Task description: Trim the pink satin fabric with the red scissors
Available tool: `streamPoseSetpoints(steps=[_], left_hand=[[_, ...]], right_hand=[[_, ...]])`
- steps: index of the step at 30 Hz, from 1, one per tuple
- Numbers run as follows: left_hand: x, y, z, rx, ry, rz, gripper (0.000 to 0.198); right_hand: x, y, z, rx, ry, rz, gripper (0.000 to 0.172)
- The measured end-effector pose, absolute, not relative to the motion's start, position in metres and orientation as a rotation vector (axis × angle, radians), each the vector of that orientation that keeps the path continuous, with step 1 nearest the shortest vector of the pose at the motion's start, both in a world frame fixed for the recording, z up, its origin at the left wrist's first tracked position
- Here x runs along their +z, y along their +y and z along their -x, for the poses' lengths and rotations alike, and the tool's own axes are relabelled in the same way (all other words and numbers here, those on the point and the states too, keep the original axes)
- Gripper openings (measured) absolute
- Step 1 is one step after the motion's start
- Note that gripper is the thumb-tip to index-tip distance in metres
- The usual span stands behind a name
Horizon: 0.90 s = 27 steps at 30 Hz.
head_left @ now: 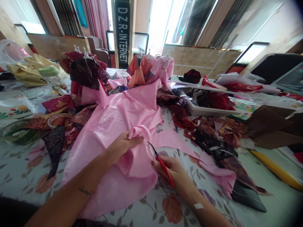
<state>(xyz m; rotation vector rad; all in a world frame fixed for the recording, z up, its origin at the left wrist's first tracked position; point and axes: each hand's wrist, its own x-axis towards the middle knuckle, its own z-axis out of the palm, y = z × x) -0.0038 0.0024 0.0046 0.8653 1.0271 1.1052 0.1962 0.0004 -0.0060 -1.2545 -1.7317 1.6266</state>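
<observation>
A large sheet of shiny pink fabric (pixel 123 119) lies crumpled over the floral tablecloth (pixel 28 176) in front of me. My left hand (pixel 121 145) is closed, pinching a fold of that pink fabric near its middle. My right hand (pixel 174 173) is closed round red-handled scissors (pixel 163 165), whose dark blades point up and left into the fabric's edge just right of my left hand. Part of the cloth drapes over my left forearm.
Dark red and brown brocade scraps (pixel 208 132) litter the right side, with a tape roll (pixel 59 119) and more scraps at left. Small dress forms in pink and orange (pixel 151 67) stand behind. A yellow object (pixel 276 170) and brown card pieces (pixel 272 126) lie at right.
</observation>
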Motion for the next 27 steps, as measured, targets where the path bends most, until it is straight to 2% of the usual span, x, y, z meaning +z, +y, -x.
streamPoseSetpoints(steps=[9,14,19,27], left_hand=[[0.0003,0.0006,-0.0039,1.069,1.207,-0.949,0.044],[0.0060,-0.0011,-0.0003,0.964,1.038,-0.924,0.033],[0.0030,0.0002,0.0025,1.006,1.004,-0.815,0.027],[0.0008,0.0021,0.0023,1.028,1.017,-0.776,0.026]], right_hand=[[-0.0031,-0.0041,-0.1922,1.601,-1.712,1.329,0.049],[-0.0007,-0.0043,-0.1917,1.612,-1.700,1.322,0.048],[-0.0003,-0.0055,-0.1924,1.620,-1.699,1.334,0.049],[-0.0061,-0.0045,-0.1950,1.682,-1.711,1.287,0.052]])
